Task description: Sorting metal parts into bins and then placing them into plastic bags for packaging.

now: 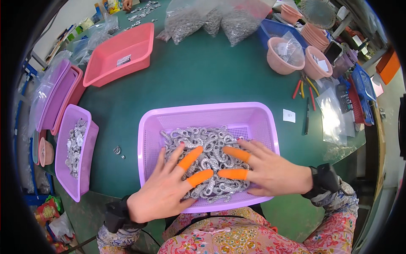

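Pliers (302, 88), bagged grey parts (185, 26) and a green worktable (203, 72) show a workshop.

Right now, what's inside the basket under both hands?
Heaped silvery metal pieces, some looped. The left hand and right hand cover some; whatever lies underneath is hidden.

Green worktop (207, 72), clock read from its middle: large purple basket (208, 106) at 6. Smaller purple basket (90, 154) at 8, a few loose metal pieces (117, 150) near it. Red tray (105, 51) at 10. Filled clear bags (182, 25) at 12. Pink bowls (283, 64) at 2, pliers (297, 89) at 3. White note (289, 115), black pen (307, 122) and flat clear sleeve (332, 118) between 3 and 4.
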Available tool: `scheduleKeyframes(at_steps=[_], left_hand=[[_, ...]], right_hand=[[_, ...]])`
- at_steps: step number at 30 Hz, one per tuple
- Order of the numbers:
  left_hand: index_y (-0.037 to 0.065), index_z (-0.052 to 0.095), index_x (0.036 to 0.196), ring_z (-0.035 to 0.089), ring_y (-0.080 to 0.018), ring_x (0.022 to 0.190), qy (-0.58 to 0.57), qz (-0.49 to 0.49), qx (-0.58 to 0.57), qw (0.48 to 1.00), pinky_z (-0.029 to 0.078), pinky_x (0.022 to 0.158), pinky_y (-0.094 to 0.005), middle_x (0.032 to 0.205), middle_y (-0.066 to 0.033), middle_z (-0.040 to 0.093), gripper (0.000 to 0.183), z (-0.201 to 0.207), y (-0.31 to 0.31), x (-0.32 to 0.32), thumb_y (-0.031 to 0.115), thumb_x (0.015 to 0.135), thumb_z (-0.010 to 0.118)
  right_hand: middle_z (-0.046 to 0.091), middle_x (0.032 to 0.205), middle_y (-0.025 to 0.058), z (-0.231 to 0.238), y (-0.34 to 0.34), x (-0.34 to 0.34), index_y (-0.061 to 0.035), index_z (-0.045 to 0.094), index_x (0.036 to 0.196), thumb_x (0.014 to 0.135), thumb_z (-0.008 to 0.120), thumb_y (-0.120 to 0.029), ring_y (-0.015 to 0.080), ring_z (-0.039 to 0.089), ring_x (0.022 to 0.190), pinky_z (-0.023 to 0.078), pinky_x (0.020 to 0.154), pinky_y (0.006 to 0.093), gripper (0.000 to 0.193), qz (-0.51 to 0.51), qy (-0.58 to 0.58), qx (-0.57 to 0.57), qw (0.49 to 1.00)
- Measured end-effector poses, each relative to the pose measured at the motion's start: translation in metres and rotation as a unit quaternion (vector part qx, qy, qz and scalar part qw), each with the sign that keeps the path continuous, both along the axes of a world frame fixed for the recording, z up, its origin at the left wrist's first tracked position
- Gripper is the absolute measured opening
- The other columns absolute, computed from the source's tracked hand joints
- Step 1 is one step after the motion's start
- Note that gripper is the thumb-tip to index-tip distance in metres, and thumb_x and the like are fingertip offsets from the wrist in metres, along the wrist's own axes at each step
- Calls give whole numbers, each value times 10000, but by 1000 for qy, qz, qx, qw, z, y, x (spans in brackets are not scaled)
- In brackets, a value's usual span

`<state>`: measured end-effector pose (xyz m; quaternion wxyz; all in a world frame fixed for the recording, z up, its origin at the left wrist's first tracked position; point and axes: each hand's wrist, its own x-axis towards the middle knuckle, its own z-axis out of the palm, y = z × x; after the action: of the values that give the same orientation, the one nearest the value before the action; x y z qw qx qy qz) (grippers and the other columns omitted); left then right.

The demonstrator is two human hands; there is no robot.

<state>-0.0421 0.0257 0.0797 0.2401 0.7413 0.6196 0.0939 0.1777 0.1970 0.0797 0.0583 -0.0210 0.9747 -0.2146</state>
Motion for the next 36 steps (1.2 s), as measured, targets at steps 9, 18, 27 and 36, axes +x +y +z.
scheduleKeyframes(at_steps=[9, 18, 27, 36], left_hand=[[113, 502, 1161, 355, -389, 1269, 3, 24, 55, 998, 339, 1002, -536, 1344, -163, 395, 579, -22, 34, -2, 236, 651, 747], [48, 619, 1013, 592, -330, 879, -46, 91, 137, 985, 472, 757, -400, 941, -134, 629, 237, -31, 68, -50, 74, 779, 645], [59, 606, 1060, 527, -353, 1095, -23, 75, 126, 989, 429, 922, -415, 1176, -131, 575, 377, 0, 34, -48, 26, 695, 692], [125, 479, 1268, 235, -464, 1330, 59, 44, -16, 997, 211, 1066, -599, 1394, -243, 308, 810, 0, 0, -14, 319, 563, 828]], right_hand=[[374, 1345, 173, -35, 19, -34, -125, 487, 1211, 626, 760, -264, 416, 388, 1218, 473, 882, 482, 660, 11, 58, -85, 995], [515, 993, 158, -43, 53, -58, -43, 540, 1078, 752, 688, -137, 349, 575, 881, 486, 725, 431, 370, -50, 98, -52, 993], [585, 902, 128, -18, 76, -56, -50, 586, 1049, 769, 654, -106, 320, 599, 835, 491, 712, 396, 293, -47, 59, -20, 997], [596, 1052, 80, 16, 67, -59, -81, 608, 1059, 763, 640, -60, 288, 549, 989, 457, 842, 385, 298, 8, 84, -12, 996]])
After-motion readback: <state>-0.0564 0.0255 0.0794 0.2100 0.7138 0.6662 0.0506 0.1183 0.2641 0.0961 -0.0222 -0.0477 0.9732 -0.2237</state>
